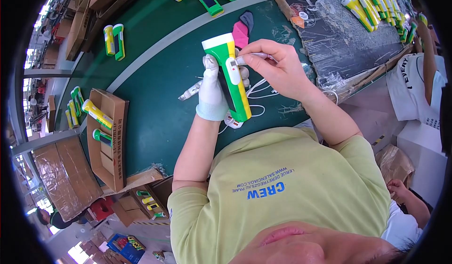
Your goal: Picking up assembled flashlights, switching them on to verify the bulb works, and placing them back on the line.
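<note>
My left hand [212, 87] wears a white glove and is closed around a green and yellow flashlight [237, 92] with a white head. The flashlight is held tilted above the table, its head pointing away from me, and gloved fingertips show on its right side. Beside it, my bare right hand [278, 66] pinches a small white piece that looks like a cable plug [242, 60], at the flashlight's side near the switch panel. Whether it touches the flashlight I cannot tell. White cables [263, 92] loop below, near a white power strip [232, 121] partly hidden by the flashlight.
A pink and grey cloth [241, 31] lies beyond the flashlight on the green table [155, 118]. More flashlights stand along the far side. At left is an open cardboard box [120, 141] with two flashlights; at right, a dark board [343, 52] bears several. Another person's hand [399, 188] shows at right.
</note>
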{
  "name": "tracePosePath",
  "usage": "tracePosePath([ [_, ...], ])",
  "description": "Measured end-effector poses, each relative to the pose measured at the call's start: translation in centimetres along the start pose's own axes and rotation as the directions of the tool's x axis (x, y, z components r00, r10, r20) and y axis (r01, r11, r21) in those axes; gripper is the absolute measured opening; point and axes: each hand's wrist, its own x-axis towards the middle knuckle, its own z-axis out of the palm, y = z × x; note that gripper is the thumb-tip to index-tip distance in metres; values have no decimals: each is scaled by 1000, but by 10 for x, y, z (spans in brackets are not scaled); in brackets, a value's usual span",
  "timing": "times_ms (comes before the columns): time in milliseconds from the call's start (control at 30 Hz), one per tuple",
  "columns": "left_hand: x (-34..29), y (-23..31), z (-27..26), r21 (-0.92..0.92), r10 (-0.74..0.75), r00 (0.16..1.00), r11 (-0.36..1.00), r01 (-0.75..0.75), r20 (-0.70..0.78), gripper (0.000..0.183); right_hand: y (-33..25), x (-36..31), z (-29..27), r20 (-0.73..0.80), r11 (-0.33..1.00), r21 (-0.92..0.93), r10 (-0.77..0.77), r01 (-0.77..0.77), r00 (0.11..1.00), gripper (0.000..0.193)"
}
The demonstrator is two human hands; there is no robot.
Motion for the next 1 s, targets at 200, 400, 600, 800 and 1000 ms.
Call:
tracePosePath([
  [200, -17, -14, 16, 551, 563, 826, 701, -453, -38, 57, -11, -5, 2, 57, 957, -211, -193, 201, 979, 11],
  [400, -26, 10, 28, -19, -22, 999, 1000, 22, 39, 82, 11, -2, -4, 147, 963, 229, 109, -141, 983, 13],
  [600, -17, 18, 22, 277, 426, 904, 864, -420, 44, 51, 63, 5, -45, -170, 894, 337, 366, -294, 915, 22],
  [800, -12, -4, 33, 181, 423, 898, 899, -399, -119, 39, 10, -31, 1, 167, 945, -325, 43, 14, 985, 66],
  [1000, -7, 1, 9, 314, 382, 922, 870, -380, 58, 63, -32, 16, -85, -399, 996, -6, -84, 89, 913, 25],
])
